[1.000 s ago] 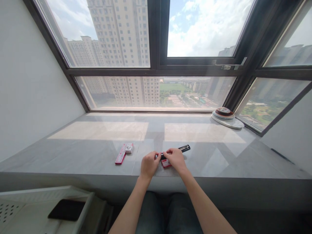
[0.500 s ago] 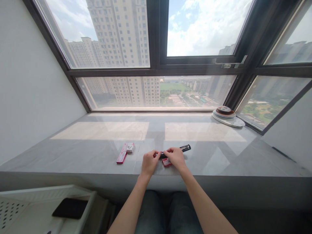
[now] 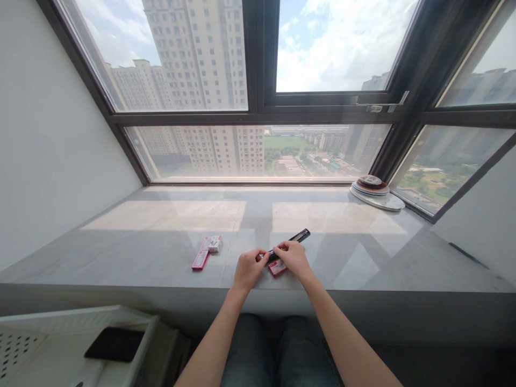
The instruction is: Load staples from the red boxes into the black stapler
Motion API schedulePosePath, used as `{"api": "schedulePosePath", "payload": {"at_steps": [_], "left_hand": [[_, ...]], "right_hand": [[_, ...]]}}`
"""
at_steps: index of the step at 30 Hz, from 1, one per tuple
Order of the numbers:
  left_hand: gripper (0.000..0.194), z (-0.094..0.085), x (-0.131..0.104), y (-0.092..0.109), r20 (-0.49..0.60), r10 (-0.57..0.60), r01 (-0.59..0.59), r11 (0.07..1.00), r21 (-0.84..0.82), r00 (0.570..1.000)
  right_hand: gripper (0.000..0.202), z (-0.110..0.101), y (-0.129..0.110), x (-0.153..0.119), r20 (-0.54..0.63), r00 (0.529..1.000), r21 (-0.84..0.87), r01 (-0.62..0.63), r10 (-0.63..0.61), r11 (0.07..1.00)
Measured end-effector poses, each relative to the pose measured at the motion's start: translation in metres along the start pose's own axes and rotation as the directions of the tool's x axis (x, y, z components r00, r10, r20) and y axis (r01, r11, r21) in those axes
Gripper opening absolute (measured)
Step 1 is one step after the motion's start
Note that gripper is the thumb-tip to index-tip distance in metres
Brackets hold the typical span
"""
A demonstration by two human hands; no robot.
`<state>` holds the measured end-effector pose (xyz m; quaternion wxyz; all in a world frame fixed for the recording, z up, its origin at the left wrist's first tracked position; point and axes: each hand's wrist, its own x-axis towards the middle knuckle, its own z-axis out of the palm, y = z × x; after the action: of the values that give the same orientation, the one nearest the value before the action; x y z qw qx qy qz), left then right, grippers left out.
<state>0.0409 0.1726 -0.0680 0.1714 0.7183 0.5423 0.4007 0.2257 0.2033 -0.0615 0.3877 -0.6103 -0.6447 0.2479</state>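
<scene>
A long, slim black stapler (image 3: 300, 235) with a silvery strip along it lies between my hands, slanting up to the far right. My left hand (image 3: 249, 269) pinches its near end with thumb and fingers. Further along, my right hand (image 3: 293, 259) has its fingertips closed on the middle of it. What the fingertips do there is too small to make out. Beneath the stapler, a red and white small box (image 3: 277, 267) rests on the sill, partly covered by my right hand. To the left lie a flat pink box (image 3: 200, 260) and a small white box (image 3: 215, 244).
The grey marble windowsill (image 3: 153, 258) stretches under the window. A stack of round plates (image 3: 377, 194) sits in its far right corner. Below left stands a white plastic basket (image 3: 133, 317) with a black flat object (image 3: 115, 344) in it.
The stapler's far end has swung away from me and slightly left, so it slants more steeply. My right hand has shifted a little right, and more of the red box shows.
</scene>
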Motion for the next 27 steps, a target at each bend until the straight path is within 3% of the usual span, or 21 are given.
{"api": "schedulePosePath", "payload": {"at_steps": [4, 13, 27], "left_hand": [[0.029, 0.001, 0.000, -0.001, 0.008, 0.011, -0.011, 1.000, 0.000, 1.000], [0.027, 0.001, 0.000, -0.001, 0.012, 0.023, -0.024, 1.000, 0.004, 1.000], [0.028, 0.003, 0.000, -0.004, -0.016, 0.012, -0.011, 0.999, 0.033, 1.000]], "right_hand": [[0.028, 0.000, 0.002, 0.002, -0.001, 0.999, -0.014, -0.034, 0.034, 0.999], [0.025, 0.006, 0.008, 0.004, -0.018, 0.996, 0.009, -0.092, 0.092, 0.996], [0.031, 0.009, 0.019, -0.002, -0.005, 1.000, 0.198, -0.003, 0.004, 0.980]]}}
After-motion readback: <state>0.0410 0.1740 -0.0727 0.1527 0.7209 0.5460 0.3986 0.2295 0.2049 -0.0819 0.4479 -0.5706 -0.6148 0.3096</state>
